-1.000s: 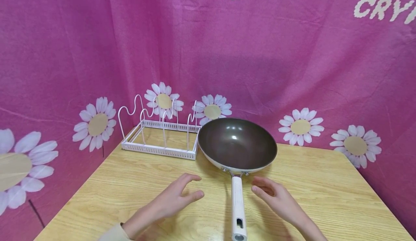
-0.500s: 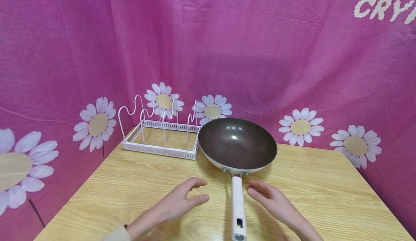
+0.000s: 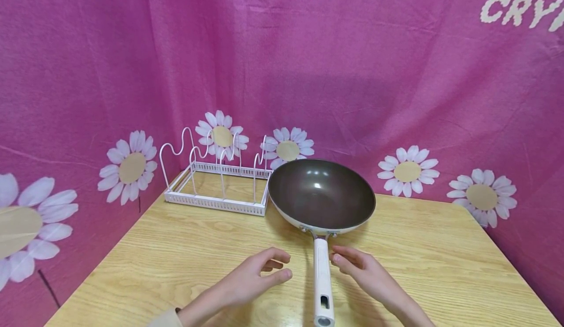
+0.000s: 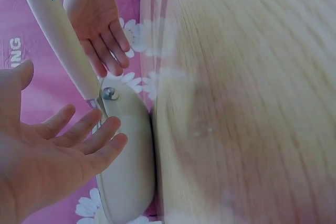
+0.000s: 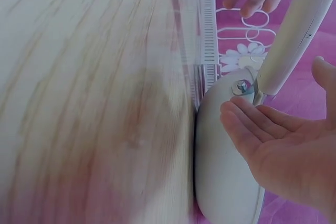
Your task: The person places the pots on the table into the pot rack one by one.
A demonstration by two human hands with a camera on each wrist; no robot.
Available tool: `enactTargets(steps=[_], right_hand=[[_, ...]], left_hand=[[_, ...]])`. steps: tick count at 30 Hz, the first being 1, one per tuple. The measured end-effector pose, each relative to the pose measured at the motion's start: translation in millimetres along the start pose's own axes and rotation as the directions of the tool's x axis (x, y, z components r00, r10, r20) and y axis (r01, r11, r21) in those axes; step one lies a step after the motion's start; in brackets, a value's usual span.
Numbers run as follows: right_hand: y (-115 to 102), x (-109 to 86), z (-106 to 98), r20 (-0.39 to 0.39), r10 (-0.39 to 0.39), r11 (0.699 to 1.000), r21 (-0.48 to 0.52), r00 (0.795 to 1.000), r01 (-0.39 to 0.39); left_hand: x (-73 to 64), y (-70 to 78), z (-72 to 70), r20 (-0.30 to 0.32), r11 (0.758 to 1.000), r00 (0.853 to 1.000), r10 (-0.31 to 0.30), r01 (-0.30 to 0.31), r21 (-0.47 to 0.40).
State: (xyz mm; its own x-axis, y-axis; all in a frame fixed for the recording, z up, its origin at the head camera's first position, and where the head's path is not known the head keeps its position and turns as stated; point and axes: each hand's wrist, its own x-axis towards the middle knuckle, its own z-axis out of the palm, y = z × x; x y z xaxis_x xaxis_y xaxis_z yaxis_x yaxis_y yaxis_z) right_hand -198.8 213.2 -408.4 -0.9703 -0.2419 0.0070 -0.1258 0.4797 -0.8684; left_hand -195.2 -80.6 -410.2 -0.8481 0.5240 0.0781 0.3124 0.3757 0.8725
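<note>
A deep frying pan point(image 3: 321, 195) with a dark inside and cream outside sits on the table, its pale handle point(image 3: 322, 280) pointing toward me. My left hand point(image 3: 253, 278) is held to the left of the handle, fingers loosely bent and apart from it, holding nothing. On the other side my right hand point(image 3: 363, 270) has its fingertips close beside the upper part of the handle, also without a hold. Both wrist views show relaxed, spread fingers, with the left hand point(image 4: 68, 150) and right hand point(image 5: 283, 140) on either side of the pan's riveted bracket.
A white wire rack point(image 3: 216, 205) with upright loops stands left of the pan, its right end close to the pan's rim. The wood-grain table point(image 3: 423, 253) meets a pink daisy-printed cloth point(image 3: 343, 72) behind and at the left.
My left hand has moved right and slightly toward me, nearer the handle. The right hand has shifted left toward the handle. Pan and rack have stayed in place.
</note>
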Motion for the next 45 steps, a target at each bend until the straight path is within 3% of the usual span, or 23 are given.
enactTargets(steps=[11, 22, 27, 39, 43, 45], right_hand=[[-2.8, 2.7, 3.9, 0.061, -0.029, 0.992, 0.122, 0.998, 0.021], [-7.0, 3.7, 9.8, 0.136, 0.029, 0.960, 0.272, 0.990, -0.066], [-6.7, 4.5, 12.2, 0.151, 0.029, 0.952, 0.299, 0.988, -0.073], [-9.2, 6.2, 21.1, 0.124, 0.045, 0.934, 0.346, 0.991, -0.086], [-9.8, 7.3, 23.9, 0.143, 0.036, 0.907, 0.410, 0.989, -0.093], [-10.3, 7.8, 24.7, 0.160, 0.032, 0.888, 0.448, 0.987, -0.102]], left_hand=[[0.1, 6.6, 10.2, 0.061, 0.985, 0.998, -0.015, 0.026, -0.172], [-1.9, 10.6, 22.7, 0.146, 0.960, 0.989, 0.026, 0.016, -0.280], [-1.2, 11.1, 27.1, 0.187, 0.933, 0.982, 0.030, 0.040, -0.357], [-1.1, 14.9, 40.5, 0.201, 0.895, 0.977, 0.072, 0.026, -0.446], [-0.4, 15.5, 44.7, 0.232, 0.875, 0.971, 0.064, 0.057, -0.481], [-0.2, 16.3, 46.7, 0.251, 0.851, 0.966, 0.056, 0.085, -0.518]])
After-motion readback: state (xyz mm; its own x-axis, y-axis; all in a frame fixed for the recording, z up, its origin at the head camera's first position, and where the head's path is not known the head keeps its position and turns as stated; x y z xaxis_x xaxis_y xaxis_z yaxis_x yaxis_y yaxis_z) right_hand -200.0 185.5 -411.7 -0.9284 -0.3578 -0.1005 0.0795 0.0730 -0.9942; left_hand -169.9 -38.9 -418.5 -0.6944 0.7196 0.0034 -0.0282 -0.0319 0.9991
